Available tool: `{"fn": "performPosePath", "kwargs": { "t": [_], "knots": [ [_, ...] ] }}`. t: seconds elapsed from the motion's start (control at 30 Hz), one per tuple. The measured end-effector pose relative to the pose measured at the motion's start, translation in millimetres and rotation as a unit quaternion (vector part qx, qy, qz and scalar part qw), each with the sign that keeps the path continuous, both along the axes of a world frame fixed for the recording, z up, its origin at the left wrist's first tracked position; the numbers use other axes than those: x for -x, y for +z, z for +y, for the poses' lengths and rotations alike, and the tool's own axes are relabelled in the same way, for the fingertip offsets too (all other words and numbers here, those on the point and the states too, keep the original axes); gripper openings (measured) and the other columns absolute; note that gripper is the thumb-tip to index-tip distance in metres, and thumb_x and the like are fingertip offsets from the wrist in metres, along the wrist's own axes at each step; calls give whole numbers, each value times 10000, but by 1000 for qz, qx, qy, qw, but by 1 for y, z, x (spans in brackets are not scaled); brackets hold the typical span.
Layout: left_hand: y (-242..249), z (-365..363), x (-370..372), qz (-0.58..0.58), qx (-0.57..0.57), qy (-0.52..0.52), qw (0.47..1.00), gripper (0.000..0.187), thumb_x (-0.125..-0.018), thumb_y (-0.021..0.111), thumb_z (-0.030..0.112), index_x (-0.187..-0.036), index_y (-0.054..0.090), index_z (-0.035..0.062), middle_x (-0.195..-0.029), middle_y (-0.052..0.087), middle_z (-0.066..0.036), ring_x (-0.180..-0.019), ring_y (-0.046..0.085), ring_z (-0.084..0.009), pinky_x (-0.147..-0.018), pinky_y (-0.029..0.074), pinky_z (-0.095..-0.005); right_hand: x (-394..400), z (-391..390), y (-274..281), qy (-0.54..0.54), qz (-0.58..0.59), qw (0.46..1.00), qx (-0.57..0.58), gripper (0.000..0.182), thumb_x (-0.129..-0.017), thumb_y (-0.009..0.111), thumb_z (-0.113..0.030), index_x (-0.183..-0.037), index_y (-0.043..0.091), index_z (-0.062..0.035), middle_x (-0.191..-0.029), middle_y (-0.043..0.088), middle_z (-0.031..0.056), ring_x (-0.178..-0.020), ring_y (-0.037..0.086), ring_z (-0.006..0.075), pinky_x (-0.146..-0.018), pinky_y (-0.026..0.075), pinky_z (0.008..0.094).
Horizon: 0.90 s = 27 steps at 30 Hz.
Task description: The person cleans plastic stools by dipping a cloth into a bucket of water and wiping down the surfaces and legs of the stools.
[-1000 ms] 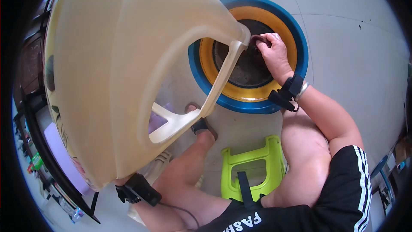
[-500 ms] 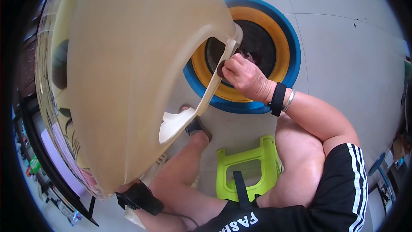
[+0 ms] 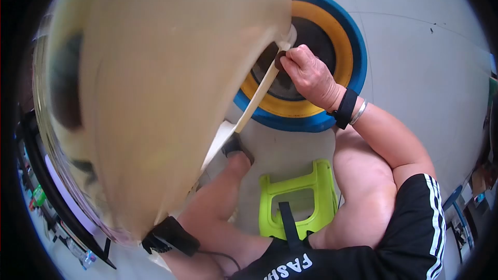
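A large cream moulded plastic shell (image 3: 171,83) fills the left half of the view. It has a cut-out with a narrow rim strip (image 3: 259,93) on its right side. My right hand (image 3: 311,75) is closed in a pinch on a small dark brown pad (image 3: 280,60), which looks like sandpaper, against the upper part of that strip. My left wrist, wearing a black strapped device (image 3: 170,236), shows at the shell's lower end. The fingers of my left hand are hidden behind the shell.
A round blue tub (image 3: 358,72) with an orange inner ring (image 3: 342,67) and dark centre stands on the tiled floor beyond my right hand. A lime-green stool (image 3: 324,192) sits between my legs. A black-framed rack (image 3: 67,207) with mixed items stands at left.
My right hand has slid up along the rim strip with the brown pad. The shell has tilted, so its cut-out looks narrower and its surface blurred.
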<state>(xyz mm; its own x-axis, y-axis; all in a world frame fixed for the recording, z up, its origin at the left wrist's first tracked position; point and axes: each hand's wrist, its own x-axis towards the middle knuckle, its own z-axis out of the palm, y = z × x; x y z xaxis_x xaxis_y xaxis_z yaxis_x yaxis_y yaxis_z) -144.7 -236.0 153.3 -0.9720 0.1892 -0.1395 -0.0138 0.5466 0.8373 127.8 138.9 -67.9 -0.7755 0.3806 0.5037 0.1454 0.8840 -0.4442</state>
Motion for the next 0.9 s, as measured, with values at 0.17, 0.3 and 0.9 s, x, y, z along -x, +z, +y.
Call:
{"fn": "performPosePath", "kwargs": {
  "t": [0.17, 0.3, 0.9],
  "knots": [
    [10, -4, 1, 1, 9, 8, 1000, 359, -926, 547, 208, -1220, 548, 1, -1227, 589, -129, -1094, 566, -268, -962, 442, -380, 3, -23, 8, 94, -24, 995, -2, 212, -711, 659, -1, -912, 610, 46, -837, 505, 112, -749, 553, 229, -596, 502, 289],
    [15, -5, -2, 4, 9, 10, 1000, 360, -928, 546, 208, -1222, 545, 0, -1230, 587, -131, -1096, 565, -269, -964, 441, -380, 8, -45, 5, 208, 10, 978, 1, 145, -713, 627, -42, -838, 591, 23, -767, 450, 92, -707, 527, 233, -586, 482, 304],
    [12, 4, 11, 3, -6, 20, 1000, 368, -936, 540, 209, -1232, 533, -7, -1241, 576, -137, -1104, 558, -272, -971, 436, -379, 5, -75, -4, 184, -2, 938, 293, 206, -812, 550, -61, -1014, 579, -79, -978, 513, 127, -854, 572, 261, -709, 503, 355]
  ]
}}
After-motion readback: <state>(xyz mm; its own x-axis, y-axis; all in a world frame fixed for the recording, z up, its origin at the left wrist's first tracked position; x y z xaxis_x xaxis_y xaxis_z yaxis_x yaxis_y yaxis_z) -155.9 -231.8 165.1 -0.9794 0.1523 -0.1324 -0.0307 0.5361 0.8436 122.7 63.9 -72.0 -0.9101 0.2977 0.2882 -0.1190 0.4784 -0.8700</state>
